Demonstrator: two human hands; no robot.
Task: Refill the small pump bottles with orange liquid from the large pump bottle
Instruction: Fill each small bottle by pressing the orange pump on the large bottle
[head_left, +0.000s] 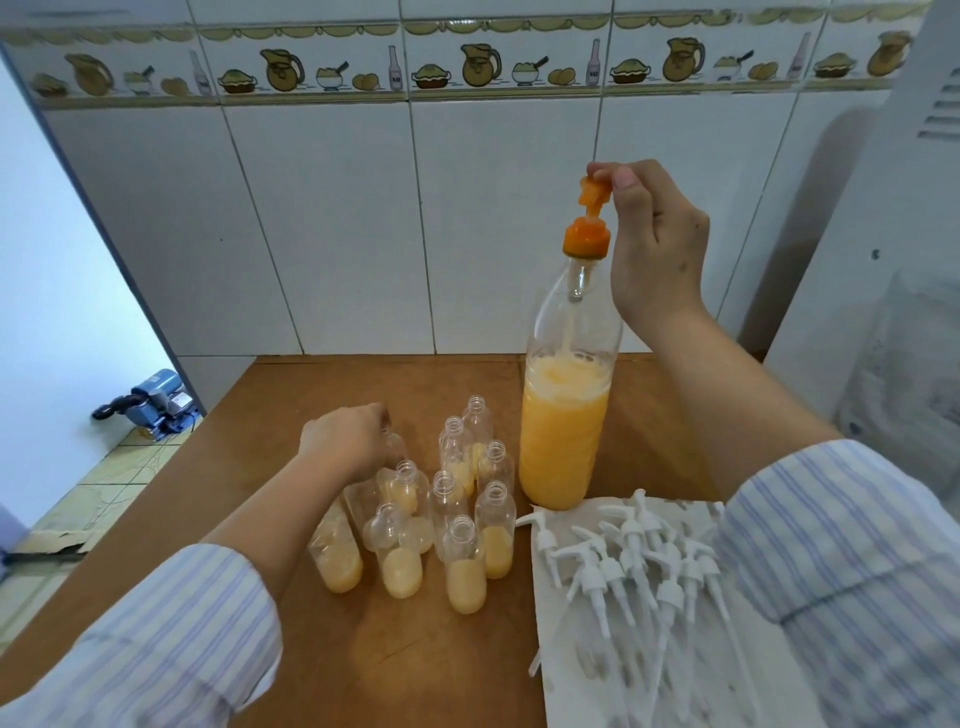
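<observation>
We saw the right hand (655, 244) pinching the orange pump head (594, 193) atop the large bottle (565, 415) (about half full), while the left hand (344, 441) curled around one small bottle (393, 446) on the table (363, 649).

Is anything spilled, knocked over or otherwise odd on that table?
No spill shows on the table. The small bottles stand upright, uncapped and part filled. Their white pump tops lie in a loose heap on paper. The right hand pinches the orange pump on the large bottle.
</observation>
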